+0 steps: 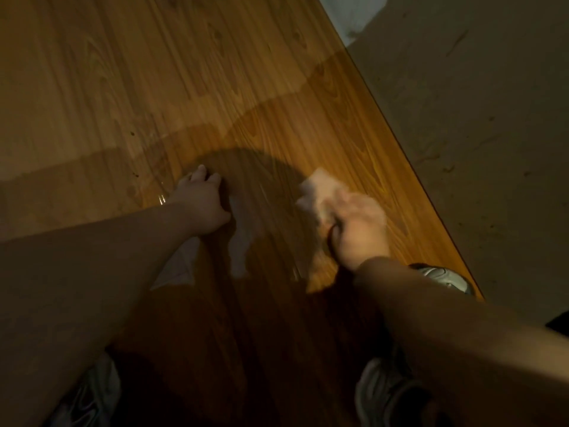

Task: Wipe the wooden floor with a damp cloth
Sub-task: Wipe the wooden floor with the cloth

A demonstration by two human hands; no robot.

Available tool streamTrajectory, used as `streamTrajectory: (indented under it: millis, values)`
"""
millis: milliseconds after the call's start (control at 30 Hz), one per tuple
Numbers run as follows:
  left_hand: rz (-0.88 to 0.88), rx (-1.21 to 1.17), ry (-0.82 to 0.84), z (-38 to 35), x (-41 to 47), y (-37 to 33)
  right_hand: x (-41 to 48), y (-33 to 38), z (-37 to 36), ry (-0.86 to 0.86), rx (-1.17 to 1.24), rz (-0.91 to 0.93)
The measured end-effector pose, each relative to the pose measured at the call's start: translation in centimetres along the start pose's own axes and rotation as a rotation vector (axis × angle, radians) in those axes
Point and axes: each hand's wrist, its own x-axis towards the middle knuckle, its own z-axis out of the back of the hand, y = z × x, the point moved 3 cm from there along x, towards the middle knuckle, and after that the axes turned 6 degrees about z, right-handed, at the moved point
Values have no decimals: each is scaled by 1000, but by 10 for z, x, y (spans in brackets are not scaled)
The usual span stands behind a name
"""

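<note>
Head view: a wooden floor [154, 72] is seen from above, with both bare forearms stretched forward over it.
Cloth: a pale cloth [317, 188] is pressed onto the boards right of centre, near the floor's right edge; its far part juts out beyond the fingers.
Right hand: the right hand [360, 229] is laid on top of the cloth and is smeared by motion blur; whether its fingers are flat or curled round the fabric cannot be told.
Left hand: the left hand [200, 201] is planted on the floor, well apart from the cloth, with fingers loosely bent and nothing held.
Wet sheen: a glossy, darker wet sheen [277, 143] is spread around and beyond both hands.
Edge: a dull grey surface [462, 118] is met along the boards' right side.
Footwear: grey sneakers [443, 278] are partly seen beneath the arms.
</note>
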Motion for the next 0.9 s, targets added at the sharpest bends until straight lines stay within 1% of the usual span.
streamTrajectory:
  millis: [100,167,233,267,300,333,367,433,467,500,533,567,600,667,700,733,767,800,833,867,900]
  values:
    - [-28,10,-27,-1,-2,5,25,-56,30,-16,41,-419]
    - [-23,3,-57,2,-3,3,34,-69,36,-69,171,-594]
    - [-8,-15,-85,9,-1,0,41,-52,29,-91,233,-704]
    - [6,-47,-100,13,1,0,45,-33,21,-82,239,-670]
    - [22,-83,-116,19,4,1,48,-7,12,-76,254,-558]
    - [33,-106,-139,25,7,4,53,21,4,-70,273,-395]
    - [35,-101,-163,30,11,7,56,50,-2,-47,276,-192]
    - [22,-66,-199,40,21,13,61,89,-7,43,199,203]
    - [13,-59,-195,44,27,16,70,94,-4,82,118,337]
    - [2,-55,-174,47,34,20,82,87,0,107,46,383]
    - [-11,-48,-141,50,40,22,94,74,5,111,-6,346]
    - [-19,-39,-111,52,46,23,106,57,11,96,-43,250]
    - [-20,-32,-91,54,51,24,117,36,20,73,-46,92]
    - [-7,-25,-81,58,60,25,128,-9,44,61,49,-344]
    - [0,-18,-94,60,64,25,130,-23,52,69,111,-525]
    - [7,-5,-113,63,68,25,132,-26,57,70,138,-628]
    - [13,13,-124,65,72,25,133,-21,56,65,148,-648]
    - [17,25,-120,67,76,25,134,-7,53,47,147,-597]
    - [21,26,-99,69,81,25,136,13,45,15,149,-484]
    - [19,23,-62,69,83,27,135,39,34,-12,143,-306]
    - [8,28,-18,69,85,29,135,68,23,-36,111,-80]
